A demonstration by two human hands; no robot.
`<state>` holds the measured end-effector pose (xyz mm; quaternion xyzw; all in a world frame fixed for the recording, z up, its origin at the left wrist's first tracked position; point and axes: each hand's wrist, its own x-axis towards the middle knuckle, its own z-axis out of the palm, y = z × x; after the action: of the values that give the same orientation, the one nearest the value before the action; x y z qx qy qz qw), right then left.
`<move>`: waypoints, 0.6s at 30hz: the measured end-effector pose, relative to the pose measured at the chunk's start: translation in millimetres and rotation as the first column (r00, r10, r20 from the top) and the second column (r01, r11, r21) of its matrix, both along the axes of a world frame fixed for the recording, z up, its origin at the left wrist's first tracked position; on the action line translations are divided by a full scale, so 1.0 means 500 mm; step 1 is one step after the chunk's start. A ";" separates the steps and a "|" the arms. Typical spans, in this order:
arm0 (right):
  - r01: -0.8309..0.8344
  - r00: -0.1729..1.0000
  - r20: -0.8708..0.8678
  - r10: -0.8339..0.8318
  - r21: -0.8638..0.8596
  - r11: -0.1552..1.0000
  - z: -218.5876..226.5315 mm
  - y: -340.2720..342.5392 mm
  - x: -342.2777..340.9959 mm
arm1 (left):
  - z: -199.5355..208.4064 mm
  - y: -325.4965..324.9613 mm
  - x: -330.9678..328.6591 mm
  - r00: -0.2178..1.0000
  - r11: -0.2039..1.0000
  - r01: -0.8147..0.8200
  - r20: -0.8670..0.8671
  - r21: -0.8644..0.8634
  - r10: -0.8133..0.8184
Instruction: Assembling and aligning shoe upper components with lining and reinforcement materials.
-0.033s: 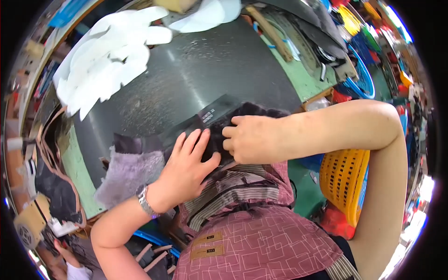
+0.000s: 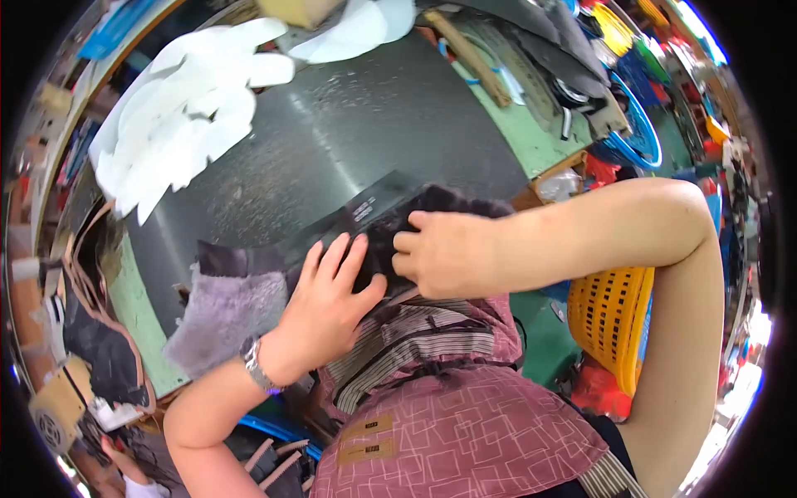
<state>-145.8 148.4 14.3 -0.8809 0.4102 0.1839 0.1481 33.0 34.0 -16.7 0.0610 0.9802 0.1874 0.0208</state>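
Note:
A dark, fleecy piece of material lies at the near edge of the black work surface, along with a smooth dark strip that bears small white print. My left hand rests on the dark material with its fingers stretched and spread, a metal watch at the wrist. Just to the right, my right hand has its fingers curled closed on the fleecy piece; the fingertips are partly hidden. Beside my left forearm, a lilac-grey fleece piece with a dark upper band hangs over the table's near edge.
The black work surface carries a pile of white cut shapes at the far left. A wooden stick and dark sheets lie far right. A yellow basket stands below my right arm. At lower left, another person's hand shows.
The whole view has shifted slightly. Both hands stay in the same places on the dark material.

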 end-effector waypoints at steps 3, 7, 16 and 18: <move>0.022 1.000 0.000 -0.022 -0.155 0.988 -0.032 0.073 -0.033 | -0.001 0.009 -0.014 1.000 0.994 0.018 -0.007 -0.111 -0.019; 0.246 0.969 0.036 -0.243 -0.182 0.952 -0.022 0.128 -0.051 | 0.003 0.005 -0.024 0.999 0.992 0.044 0.005 -0.121 -0.044; 0.543 0.829 0.411 -0.378 -0.437 0.716 -0.110 0.118 -0.017 | 0.002 -0.009 -0.014 0.989 0.963 -0.002 -0.142 -0.270 -0.037; 0.609 0.765 0.457 -0.455 -0.279 0.743 -0.073 0.109 -0.010 | 0.000 -0.011 0.035 0.984 0.957 -0.131 -0.149 -0.258 0.095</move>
<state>-150.6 203.2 -22.2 -0.7520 0.6430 -0.1219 0.0784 50.4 28.4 -16.5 0.0138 0.9975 0.0502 -0.0481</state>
